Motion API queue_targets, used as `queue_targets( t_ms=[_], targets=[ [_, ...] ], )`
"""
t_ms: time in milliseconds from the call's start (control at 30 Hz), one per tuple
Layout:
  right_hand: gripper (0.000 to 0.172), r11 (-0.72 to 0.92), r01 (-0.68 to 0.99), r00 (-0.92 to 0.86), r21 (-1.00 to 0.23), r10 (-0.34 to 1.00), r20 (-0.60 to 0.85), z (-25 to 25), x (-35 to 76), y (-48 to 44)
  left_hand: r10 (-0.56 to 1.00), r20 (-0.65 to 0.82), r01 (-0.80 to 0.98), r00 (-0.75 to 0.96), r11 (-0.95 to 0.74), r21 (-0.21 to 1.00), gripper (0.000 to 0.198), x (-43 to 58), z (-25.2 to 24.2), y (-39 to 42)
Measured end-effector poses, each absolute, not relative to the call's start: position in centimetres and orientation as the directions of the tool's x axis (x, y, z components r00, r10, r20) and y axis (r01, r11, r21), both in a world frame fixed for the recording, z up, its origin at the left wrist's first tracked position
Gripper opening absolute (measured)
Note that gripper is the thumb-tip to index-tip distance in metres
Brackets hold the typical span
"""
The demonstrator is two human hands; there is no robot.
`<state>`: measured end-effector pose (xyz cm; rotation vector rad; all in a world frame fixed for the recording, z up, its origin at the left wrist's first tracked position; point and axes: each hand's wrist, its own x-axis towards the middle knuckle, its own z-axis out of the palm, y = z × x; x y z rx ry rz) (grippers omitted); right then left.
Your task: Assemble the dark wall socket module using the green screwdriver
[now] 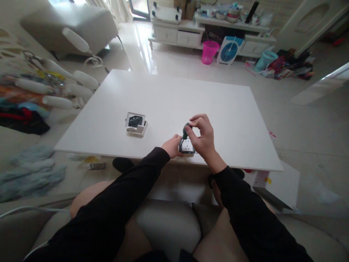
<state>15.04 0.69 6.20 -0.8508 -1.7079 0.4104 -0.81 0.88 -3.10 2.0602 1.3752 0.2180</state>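
On the white table (169, 94), near its front edge, lies a white wall socket (187, 146). My left hand (172, 146) grips the socket's left side and holds it down. My right hand (202, 136) is closed round the dark green handle of a screwdriver (186, 130), which stands upright with its tip on the socket. A second socket part (136, 123), white with a dark inside, lies on the table to the left, apart from both hands.
A rack with white pegs and scissors (54, 83) stands left of the table. A grey sofa (73, 22) is at the back left. A white cabinet (191, 32), a pink basket (209, 51) and a small fan (229, 50) are across the floor.
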Motion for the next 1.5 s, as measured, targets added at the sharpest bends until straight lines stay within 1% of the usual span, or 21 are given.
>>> queue_targets(
  t_ms=[100, 167, 233, 300, 467, 600, 633, 700, 800, 900, 1000, 1067, 1100, 1167, 1233, 1267, 1300, 1400, 1467, 1500],
  targets=[
    [0.028, 0.669, 0.401, -0.048, -0.626, 0.698, 0.715, 6.16, 15.11, 0.8, 0.876, -0.204, 0.775, 0.437, -0.251, 0.581, 0.083, -0.8, -3.08, 0.93],
    [0.026, 0.671, 0.38, -0.039, -0.636, 0.699, 0.714, 6.21, 15.21, 0.86, 0.879, -0.22, 0.789, 0.424, -0.239, 0.566, 0.08, -0.75, -3.01, 0.94],
    [0.021, 0.675, 0.317, -0.064, -0.666, 0.716, 0.696, 6.28, 15.29, 0.87, 0.879, -0.23, 0.799, 0.417, -0.234, 0.555, 0.076, -0.7, -2.9, 0.94],
    [0.02, 0.679, 0.295, -0.076, -0.672, 0.718, 0.692, 6.33, 15.35, 0.87, 0.88, -0.233, 0.803, 0.414, -0.233, 0.548, 0.074, -0.64, -2.78, 0.93],
    [0.024, 0.666, 0.392, -0.037, -0.635, 0.701, 0.712, 5.99, 15.44, 1.07, 0.877, -0.237, 0.803, 0.418, -0.235, 0.548, 0.075, -0.6, -2.65, 0.9],
    [0.011, 0.675, 0.312, -0.091, -0.668, 0.721, 0.686, 5.66, 15.31, 1.14, 0.88, -0.224, 0.794, 0.42, -0.236, 0.56, 0.078, -0.63, -2.66, 0.85],
    [0.01, 0.679, 0.293, -0.11, -0.674, 0.724, 0.681, 5.67, 15.25, 1.12, 0.88, -0.22, 0.79, 0.421, -0.237, 0.565, 0.079, -0.63, -2.66, 0.83],
    [0.011, 0.692, 0.303, -0.127, -0.655, 0.711, 0.692, 5.79, 15.15, 1.07, 0.879, -0.216, 0.783, 0.425, -0.237, 0.575, 0.08, -0.61, -2.64, 0.82],
    [0.017, 0.687, 0.388, -0.098, -0.614, 0.693, 0.714, 5.95, 15.14, 1.16, 0.876, -0.223, 0.787, 0.428, -0.24, 0.569, 0.079, -0.57, -2.6, 0.82],
    [0.019, 0.652, 0.413, -0.061, -0.636, 0.717, 0.694, 5.81, 15.3, 1.36, 0.876, -0.238, 0.808, 0.418, -0.239, 0.539, 0.075, -0.53, -2.57, 0.79],
    [0.013, 0.664, 0.351, -0.085, -0.661, 0.725, 0.683, 5.55, 15.4, 1.39, 0.881, -0.241, 0.82, 0.407, -0.236, 0.521, 0.072, -0.49, -2.55, 0.75],
    [0.008, 0.666, 0.284, -0.127, -0.69, 0.739, 0.661, 5.51, 15.38, 1.29, 0.883, -0.238, 0.819, 0.405, -0.234, 0.524, 0.074, -0.48, -2.53, 0.74],
    [0.008, 0.666, 0.272, -0.141, -0.695, 0.742, 0.656, 5.55, 15.34, 1.23, 0.883, -0.236, 0.814, 0.407, -0.233, 0.532, 0.076, -0.49, -2.51, 0.74],
    [0.011, 0.674, 0.305, -0.138, -0.673, 0.73, 0.669, 5.7, 15.25, 1.14, 0.878, -0.228, 0.795, 0.42, -0.236, 0.558, 0.081, -0.51, -2.5, 0.76],
    [0.02, 0.679, 0.364, -0.114, -0.637, 0.711, 0.694, 5.86, 15.18, 1.1, 0.874, -0.219, 0.778, 0.434, -0.24, 0.58, 0.085, -0.54, -2.52, 0.79],
    [0.022, 0.678, 0.376, -0.106, -0.631, 0.709, 0.697, 5.92, 15.16, 1.09, 0.874, -0.218, 0.775, 0.435, -0.241, 0.584, 0.086, -0.55, -2.55, 0.8],
    [0.02, 0.674, 0.367, -0.107, -0.641, 0.716, 0.69, 5.95, 15.14, 1.07, 0.875, -0.218, 0.777, 0.433, -0.24, 0.582, 0.086, -0.57, -2.59, 0.81],
    [0.004, 0.649, 0.264, -0.137, -0.714, 0.758, 0.638, 5.92, 15.11, 1.0, 0.88, -0.22, 0.789, 0.42, -0.235, 0.567, 0.087, -0.59, -2.68, 0.79],
    [0.004, 0.64, 0.23, -0.138, -0.733, 0.767, 0.627, 5.9, 15.1, 0.99, 0.88, -0.218, 0.784, 0.423, -0.235, 0.574, 0.087, -0.58, -2.69, 0.77],
    [0.008, 0.644, 0.243, -0.126, -0.725, 0.762, 0.635, 5.92, 15.1, 1.0, 0.878, -0.216, 0.778, 0.428, -0.236, 0.582, 0.088, -0.57, -2.66, 0.76]
  ],
)
